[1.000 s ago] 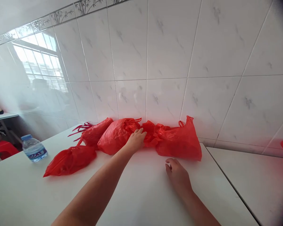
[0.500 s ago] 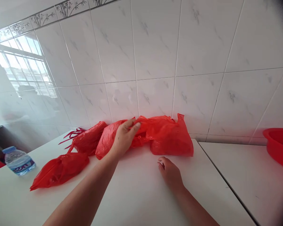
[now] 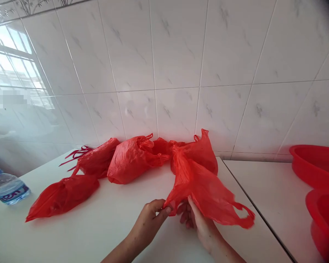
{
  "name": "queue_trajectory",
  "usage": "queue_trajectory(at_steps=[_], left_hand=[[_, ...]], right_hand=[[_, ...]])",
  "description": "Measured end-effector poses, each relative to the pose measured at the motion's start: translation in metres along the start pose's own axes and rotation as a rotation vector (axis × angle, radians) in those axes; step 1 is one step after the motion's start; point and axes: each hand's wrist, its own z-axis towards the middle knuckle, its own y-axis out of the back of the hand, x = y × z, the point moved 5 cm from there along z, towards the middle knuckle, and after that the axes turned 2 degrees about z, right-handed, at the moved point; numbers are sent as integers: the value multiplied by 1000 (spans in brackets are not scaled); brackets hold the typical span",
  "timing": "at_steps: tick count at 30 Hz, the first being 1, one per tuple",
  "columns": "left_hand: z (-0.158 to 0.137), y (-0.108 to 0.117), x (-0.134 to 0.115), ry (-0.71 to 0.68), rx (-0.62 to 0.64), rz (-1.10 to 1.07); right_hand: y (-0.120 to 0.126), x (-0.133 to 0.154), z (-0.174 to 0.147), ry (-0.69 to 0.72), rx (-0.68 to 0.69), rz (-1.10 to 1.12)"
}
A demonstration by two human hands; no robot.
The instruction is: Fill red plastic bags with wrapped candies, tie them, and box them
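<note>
A thin red plastic bag point(image 3: 208, 190) is stretched out toward me above the white table, one loop handle spread to the right. My left hand point(image 3: 153, 219) pinches its near left edge between thumb and fingers. Just right of that, my right hand point(image 3: 205, 226) is against the underside of the bag, its fingers loosely bent and apart from the thumb; the bag partly covers it. Behind stands a filled red bag point(image 3: 208, 149) by the wall, and the stretched bag's far end meets it. Another filled red bag point(image 3: 128, 160) sits to the left.
Farther left lie a red bag with dark red ties point(image 3: 98, 159), a flat red bag point(image 3: 63, 195) and a water bottle point(image 3: 9, 188) on its side. Two red plastic basins point(image 3: 307, 170) stand at right, beyond the table seam point(image 3: 252, 204). A tiled wall point(image 3: 178, 54) closes the back.
My left hand has come back toward me and right, drawing the red bag out from the pile. My right hand has moved up against this bag. The view has shifted slightly right.
</note>
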Motion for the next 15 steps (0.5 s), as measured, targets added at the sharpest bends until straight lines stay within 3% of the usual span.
queue_trajectory(at_steps=[3,5,9,11,13,15], left_hand=[[-3,0,11,46,-36,-176],[-6,2,11,23,-56,-249],[-11,6,-3,-60,-38,-345],[-11,7,-9,-58,-31,-406],[-11,8,-16,-37,-5,-510],[-11,8,-25,-27,64,-664]], right_hand=[[-15,-5,-22,-71,191,-219],[-22,8,-36,103,231,-401],[-15,53,-52,658,-20,-625],[-3,62,-48,799,-171,-717],[11,59,-33,720,-235,-760],[23,46,-17,488,-211,-737]])
